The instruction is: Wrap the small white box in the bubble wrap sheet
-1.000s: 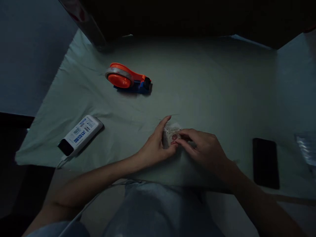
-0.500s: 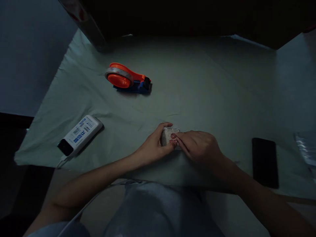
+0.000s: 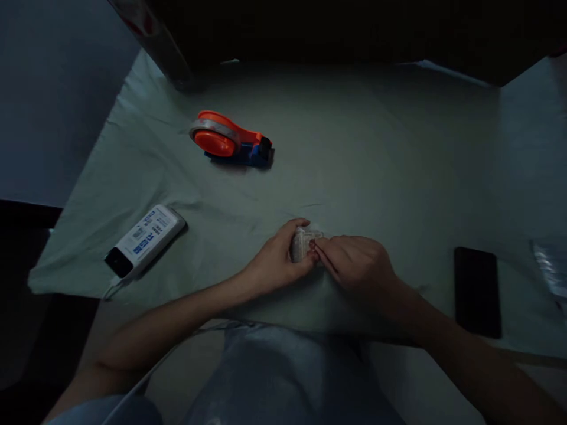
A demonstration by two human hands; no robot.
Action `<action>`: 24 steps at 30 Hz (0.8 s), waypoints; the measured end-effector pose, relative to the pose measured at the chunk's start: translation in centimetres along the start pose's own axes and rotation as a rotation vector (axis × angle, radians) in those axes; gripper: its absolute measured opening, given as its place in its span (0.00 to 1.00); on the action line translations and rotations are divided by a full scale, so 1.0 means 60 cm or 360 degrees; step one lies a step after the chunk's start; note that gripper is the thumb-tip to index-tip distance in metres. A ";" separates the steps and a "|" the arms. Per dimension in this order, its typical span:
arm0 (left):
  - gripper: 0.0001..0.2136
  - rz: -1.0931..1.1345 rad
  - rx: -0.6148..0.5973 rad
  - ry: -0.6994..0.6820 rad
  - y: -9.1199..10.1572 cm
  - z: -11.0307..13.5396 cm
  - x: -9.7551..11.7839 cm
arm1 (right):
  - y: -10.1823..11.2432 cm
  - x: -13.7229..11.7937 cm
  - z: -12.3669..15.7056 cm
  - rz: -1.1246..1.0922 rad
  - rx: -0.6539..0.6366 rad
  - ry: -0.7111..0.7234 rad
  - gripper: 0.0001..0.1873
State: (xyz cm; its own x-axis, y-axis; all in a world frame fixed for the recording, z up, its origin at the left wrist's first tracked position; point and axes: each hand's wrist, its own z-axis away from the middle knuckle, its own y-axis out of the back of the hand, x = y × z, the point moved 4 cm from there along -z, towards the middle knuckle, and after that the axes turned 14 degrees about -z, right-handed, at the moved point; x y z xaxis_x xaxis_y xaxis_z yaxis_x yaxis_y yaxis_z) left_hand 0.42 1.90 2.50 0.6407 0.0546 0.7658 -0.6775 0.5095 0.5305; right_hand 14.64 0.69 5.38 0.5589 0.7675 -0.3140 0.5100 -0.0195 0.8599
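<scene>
A small, pale, squarish packet (image 3: 302, 241), seemingly wrapped in clear plastic, lies at the front middle of the cloth-covered table. Around its left side curve the thumb and fingers of my left hand (image 3: 281, 254), gripping it. My right hand (image 3: 354, 258) comes in from the right with thumb and forefinger pinched at the packet's right part. Whatever is between those fingertips is too small and dark to make out. The fingertips of both hands meet over the packet, hiding part of it.
An orange and blue tape dispenser (image 3: 233, 140) stands at the back left. A white power bank (image 3: 148, 239) with a cable lies left, a black phone (image 3: 477, 292) right. Silvery plastic packaging (image 3: 551, 265) sits at the right edge. A large dark box (image 3: 336, 32) spans the back.
Both hands stay nearly in place on the packet. The right fingertips have shifted slightly, and the view has moved a little.
</scene>
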 end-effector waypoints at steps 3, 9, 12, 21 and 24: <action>0.24 -0.0027 0.0027 -0.0028 0.001 0.001 0.002 | -0.005 0.003 -0.002 -0.0001 -0.0018 -0.0034 0.12; 0.21 0.0010 -0.0024 -0.0039 0.002 0.008 0.000 | 0.003 0.014 0.000 -0.0191 0.0050 -0.0138 0.09; 0.22 0.0006 -0.0032 -0.0031 0.005 0.009 0.001 | 0.014 0.008 0.003 -0.0238 -0.0039 -0.0173 0.07; 0.22 -0.0248 0.0051 -0.0099 0.011 0.014 0.019 | 0.019 -0.018 -0.004 0.0016 -0.0114 -0.0085 0.11; 0.22 -0.0307 0.0046 -0.0099 0.012 0.017 0.020 | 0.015 -0.014 -0.007 0.0025 -0.0091 -0.0095 0.12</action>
State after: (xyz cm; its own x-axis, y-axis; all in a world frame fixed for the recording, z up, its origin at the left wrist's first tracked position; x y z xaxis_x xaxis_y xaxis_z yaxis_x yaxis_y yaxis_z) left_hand 0.33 1.43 4.18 0.7369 -0.0954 0.6692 -0.5547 0.4805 0.6793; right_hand 14.37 0.27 6.60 0.6054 0.7278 -0.3222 0.4636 0.0066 0.8860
